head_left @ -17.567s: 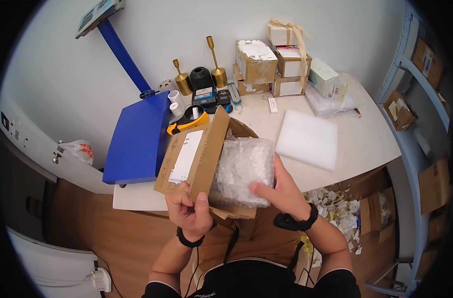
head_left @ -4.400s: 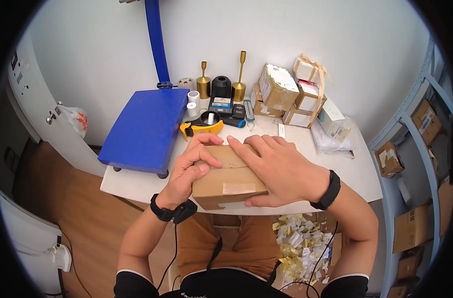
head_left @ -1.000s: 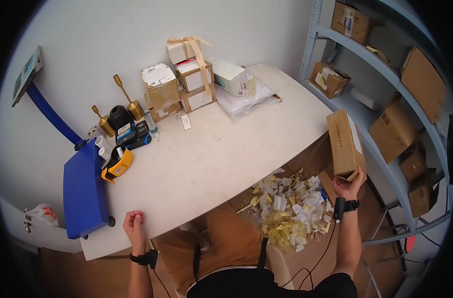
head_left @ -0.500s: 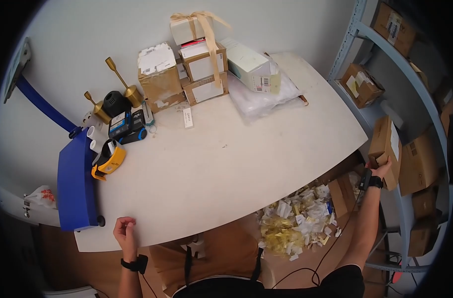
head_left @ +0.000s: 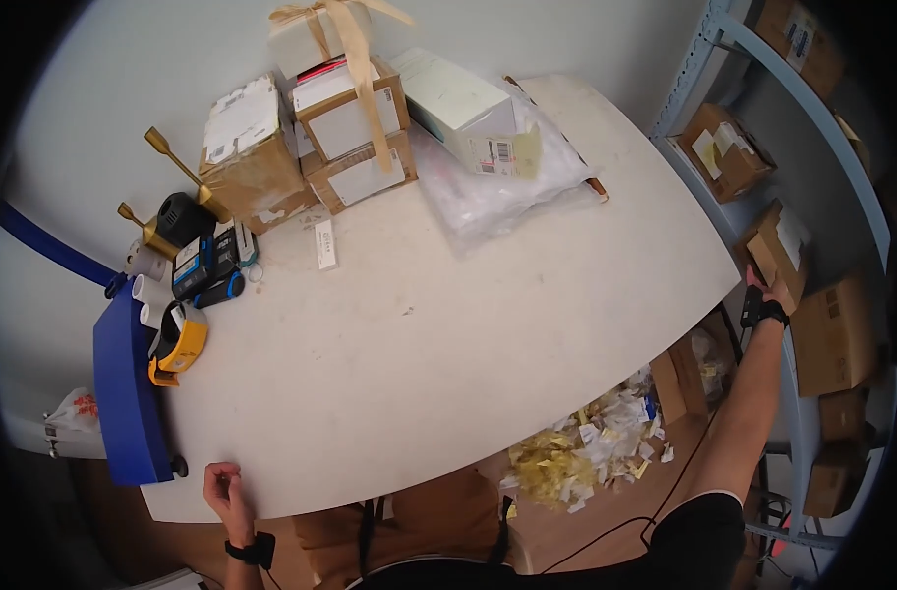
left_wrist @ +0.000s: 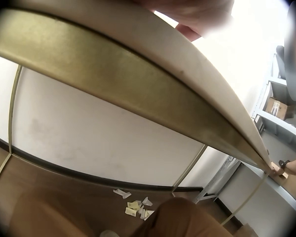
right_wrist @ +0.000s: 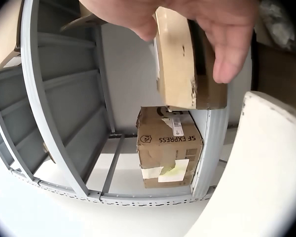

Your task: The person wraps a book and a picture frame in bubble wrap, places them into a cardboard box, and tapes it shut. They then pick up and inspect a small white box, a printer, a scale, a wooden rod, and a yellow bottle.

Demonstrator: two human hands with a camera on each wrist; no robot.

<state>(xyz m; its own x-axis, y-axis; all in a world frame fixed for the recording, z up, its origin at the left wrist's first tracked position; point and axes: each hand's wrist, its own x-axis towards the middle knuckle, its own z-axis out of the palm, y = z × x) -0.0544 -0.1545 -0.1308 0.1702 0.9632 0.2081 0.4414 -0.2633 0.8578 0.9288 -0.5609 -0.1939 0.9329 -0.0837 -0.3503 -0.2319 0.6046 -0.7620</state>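
At the right, my right hand (head_left: 775, 287) grips a brown cardboard box (head_left: 775, 246) by its near end, at the level of a shelf on the blue-grey rack (head_left: 699, 69). In the right wrist view the thumb and fingers straddle the held box (right_wrist: 176, 59), and a box marked SF EXPRESS (right_wrist: 170, 148) sits on the shelf beyond it. My left hand (head_left: 227, 494) rests at the table's near left edge with loosely curled fingers and nothing in them. Part of that hand (left_wrist: 197, 15) shows above the table edge in the left wrist view.
Stacked parcels (head_left: 257, 162), a pale green box (head_left: 453, 103) on a plastic bag (head_left: 478, 211) and a blue scale (head_left: 129, 383) stand on the white table (head_left: 448, 364). An orange tape dispenser (head_left: 180, 344) lies near the scale. Paper scraps (head_left: 576, 452) cover the floor below.
My right hand has carried the closed box away from the table to the rack on the right. The left hand let go of it earlier and stays at the table edge. The view has shifted right.
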